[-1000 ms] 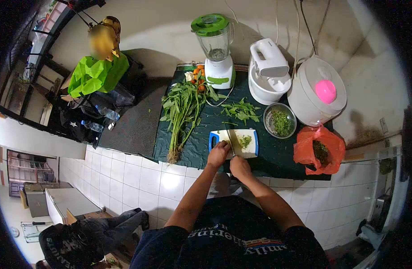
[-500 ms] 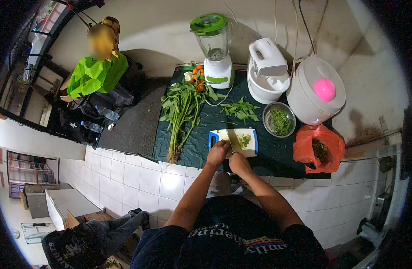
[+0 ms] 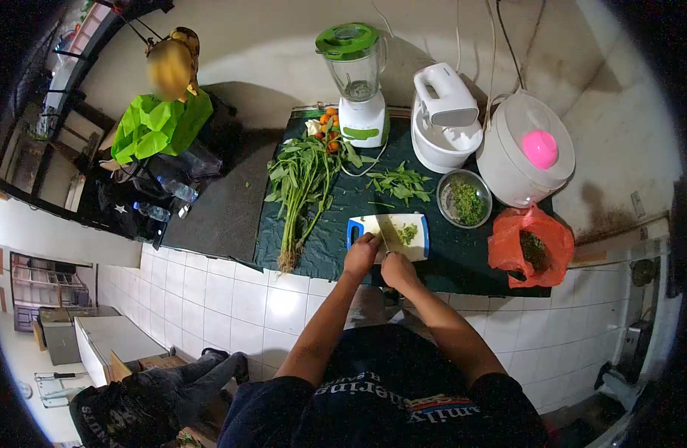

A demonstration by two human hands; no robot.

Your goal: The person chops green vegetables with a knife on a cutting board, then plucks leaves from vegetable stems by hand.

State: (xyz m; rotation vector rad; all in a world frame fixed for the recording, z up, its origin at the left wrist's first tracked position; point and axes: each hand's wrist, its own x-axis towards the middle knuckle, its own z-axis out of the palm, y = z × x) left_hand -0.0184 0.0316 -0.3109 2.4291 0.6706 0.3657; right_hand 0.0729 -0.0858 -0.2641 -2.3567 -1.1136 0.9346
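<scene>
Right hand [image 3: 397, 270] grips a knife [image 3: 384, 237]; left hand [image 3: 362, 255] presses the cutting board [image 3: 416, 250], fingers bunched, their hold unclear.

Draped in dark green covering [image 3: 347, 200] across centre of frame. Carries blender [image 3: 362, 118] and orange vegetables [image 3: 327, 119] at top centre, leafy bundle [image 3: 301, 187] left of centre, loose leaves [image 3: 401, 183] and cutting board [image 3: 418, 250] mid-frame, white mixer [image 3: 452, 113], metal bowl [image 3: 447, 204], white lidded appliance [image 3: 508, 164] and red bag [image 3: 505, 252] toward right.

White-tiled floor [image 3: 286, 305]; pale wall [image 3: 268, 48], stained at right; purple-framed window [image 3: 41, 287] far left.
</scene>
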